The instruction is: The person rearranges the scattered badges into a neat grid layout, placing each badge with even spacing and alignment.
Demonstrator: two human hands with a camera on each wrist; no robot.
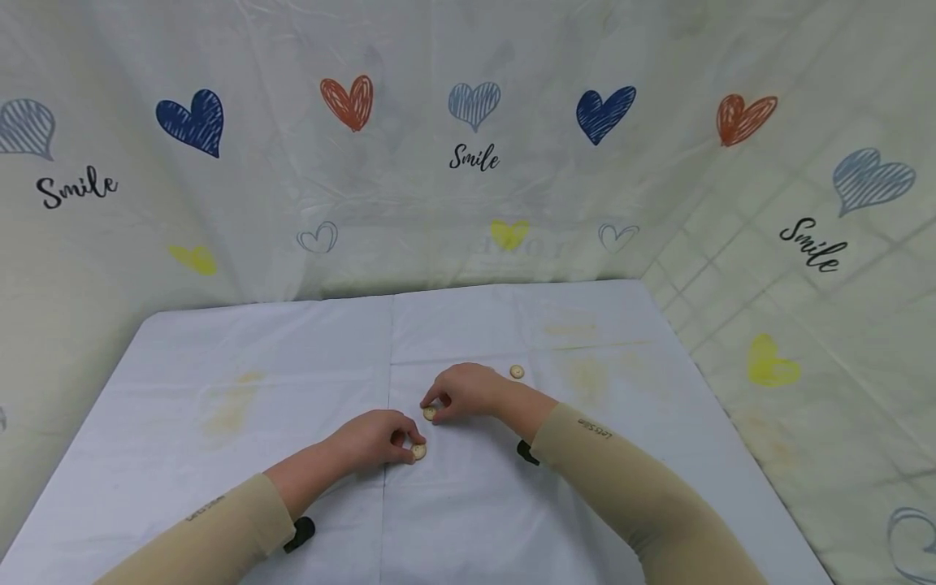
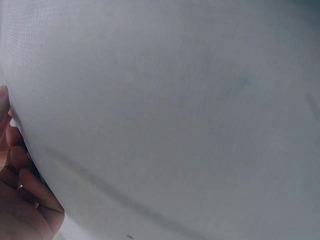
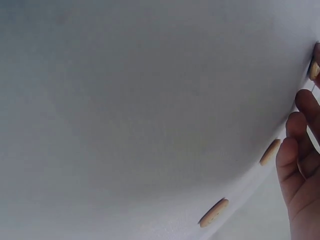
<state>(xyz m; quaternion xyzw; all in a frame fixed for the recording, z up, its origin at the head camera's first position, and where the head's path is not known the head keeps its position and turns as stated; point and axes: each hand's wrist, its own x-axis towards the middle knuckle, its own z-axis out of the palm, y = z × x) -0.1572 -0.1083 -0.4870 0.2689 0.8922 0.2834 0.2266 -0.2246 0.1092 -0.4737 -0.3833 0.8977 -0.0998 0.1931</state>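
Head view: tan disc between thumb and forefinger of right hand

Left hand back upward, thumb and forefinger pinched. Right hand slightly farther out, also pinching, back upward. Left arm and right arm sleeved in tan, angled inward; bare left wrist, bare right wrist.

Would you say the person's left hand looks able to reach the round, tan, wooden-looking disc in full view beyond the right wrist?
Probably not: the right hand is between the left hand and the far disc, and the left hand already pinches a nearer disc.
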